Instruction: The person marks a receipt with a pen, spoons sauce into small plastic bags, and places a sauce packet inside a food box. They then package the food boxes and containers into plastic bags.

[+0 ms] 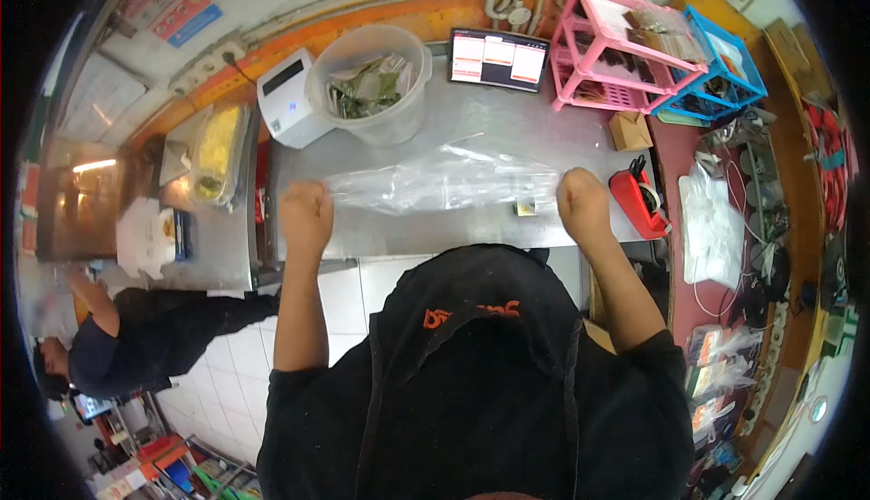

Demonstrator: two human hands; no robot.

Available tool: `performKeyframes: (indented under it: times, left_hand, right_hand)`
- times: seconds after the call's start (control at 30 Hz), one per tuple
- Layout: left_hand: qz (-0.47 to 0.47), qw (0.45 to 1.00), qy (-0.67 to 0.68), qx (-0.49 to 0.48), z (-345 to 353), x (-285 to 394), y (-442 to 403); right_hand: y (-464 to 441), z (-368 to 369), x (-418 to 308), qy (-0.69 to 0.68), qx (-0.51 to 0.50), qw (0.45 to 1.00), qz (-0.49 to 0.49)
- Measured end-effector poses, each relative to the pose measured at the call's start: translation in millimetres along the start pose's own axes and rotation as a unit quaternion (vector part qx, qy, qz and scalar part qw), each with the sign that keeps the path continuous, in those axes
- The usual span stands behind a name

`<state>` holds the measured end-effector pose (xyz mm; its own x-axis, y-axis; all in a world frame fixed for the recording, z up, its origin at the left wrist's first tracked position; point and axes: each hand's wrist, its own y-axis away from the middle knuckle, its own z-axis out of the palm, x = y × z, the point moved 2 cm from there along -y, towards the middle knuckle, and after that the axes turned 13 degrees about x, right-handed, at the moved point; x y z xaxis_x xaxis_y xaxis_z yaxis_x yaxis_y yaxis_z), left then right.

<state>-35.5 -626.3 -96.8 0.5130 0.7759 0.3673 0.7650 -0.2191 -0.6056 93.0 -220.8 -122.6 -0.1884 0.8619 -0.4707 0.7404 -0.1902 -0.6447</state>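
A clear plastic bag [435,183] is stretched sideways above the metal counter, one end in each fist. My left hand [305,213] is closed on its left end, and my right hand [583,203] grips the right end. Both fists are at about the same height, in front of my chest. Behind the bag's right part a small yellowish item [526,208] shows on the counter. Whether anything is inside the bag, I cannot tell.
A translucent bucket with green leaves [390,124], a white printer [290,106] and a tablet [497,59] stand behind. Pink trays [594,74], a small brown box [631,130] and a red tape dispenser [637,205] are right. Another person [136,337] works at left.
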Motion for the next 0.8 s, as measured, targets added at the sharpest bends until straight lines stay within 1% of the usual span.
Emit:
performKeyframes:
  times: [0.03,0.07,0.1,0.13,0.17,0.2,0.23,0.27,0.3,0.33,0.37,0.4,0.43,0.47,0.5,0.53,0.57,0.6,0.63,0.67,0.7,0.73,0.77,0.8]
  left_hand:
    - [0.014,0.999,0.016,0.026,-1,3,0]
    - [0.026,0.998,0.032,0.049,-1,10,0]
    - [0.03,0.998,0.033,0.048,2,22,-6]
    - [-0.002,0.992,0.122,0.032,8,41,-15]
    - [-0.033,0.977,0.208,0.015,14,59,-24]
    - [-0.015,0.969,0.239,-0.064,25,80,-29]
    - [0.002,0.953,0.268,-0.143,33,94,-32]
    - [0.009,0.953,0.269,-0.141,35,94,-34]
    - [0.072,0.972,0.176,-0.137,39,95,-39]
    - [0.134,0.979,0.079,-0.128,42,98,-47]
    - [0.144,0.979,0.082,-0.121,38,111,-52]
    - [0.156,0.985,0.039,-0.06,27,132,-49]
    - [0.167,0.986,-0.002,-0.001,23,150,-48]
    - [0.175,0.985,0.003,-0.002,33,168,-45]
    - [0.26,0.959,0.111,-0.032,45,191,-34]
    - [0.335,0.914,0.219,-0.064,52,202,-20]
    - [0.336,0.912,0.226,-0.069,72,189,-13]
    - [0.318,0.906,0.098,-0.26,118,160,-8]
    - [0.287,0.853,-0.039,-0.434,156,134,-3]
    - [0.299,0.83,-0.098,-0.459,181,119,0]
    - [0.313,0.804,-0.157,-0.481,189,123,-7]
    - [0.332,0.799,-0.156,-0.476,193,129,-11]
    - [0.335,0.821,-0.145,-0.438,177,150,-19]
    - [0.337,0.842,-0.131,-0.4,163,171,-28]
  right_hand:
    - [3,0,-1,0.026,-0.003,0.999,-0.038]
    - [-4,-3,-15,0.028,0.001,0.999,-0.034]
    - [-21,-8,-46,0.021,0.073,0.994,-0.079]
    - [-35,-8,-74,0.014,0.146,0.982,-0.123]
    - [-42,1,-97,0.006,0.148,0.98,-0.134]
    - [-44,6,-111,-0.001,0.15,0.978,-0.145]
    - [-38,23,-95,0.0,0.154,0.978,-0.143]
    - [-31,59,-61,0.01,0.068,0.995,-0.071]
    - [-32,76,-38,0.021,-0.016,1.0,0.0]
    - [-39,69,-35,0.027,-0.005,1.0,-0.003]
    - [-44,62,-30,0.022,-0.016,0.998,0.052]
    - [-47,57,-26,0.016,-0.029,0.993,0.11]
    - [-51,53,-24,0.02,-0.02,0.993,0.114]
    - [-54,51,-22,-0.049,-0.016,0.992,0.118]
    - [-55,46,-24,-0.117,-0.015,0.985,0.122]
    - [-56,33,-23,-0.113,-0.014,0.985,0.132]
    - [-65,12,-25,-0.217,-0.095,0.923,0.304]
    - [-70,-2,-22,-0.312,-0.165,0.817,0.457]
    - [-65,-11,-8,-0.31,-0.154,0.819,0.458]
    - [-57,-23,13,-0.346,-0.071,0.842,0.408]
    - [-58,-39,17,-0.376,0.016,0.856,0.354]
    - [-51,-59,15,-0.144,0.045,0.955,0.257]
    - [-51,-79,-3,0.054,0.171,0.981,0.078]
    - [-51,-91,-25,0.049,0.196,0.979,-0.009]
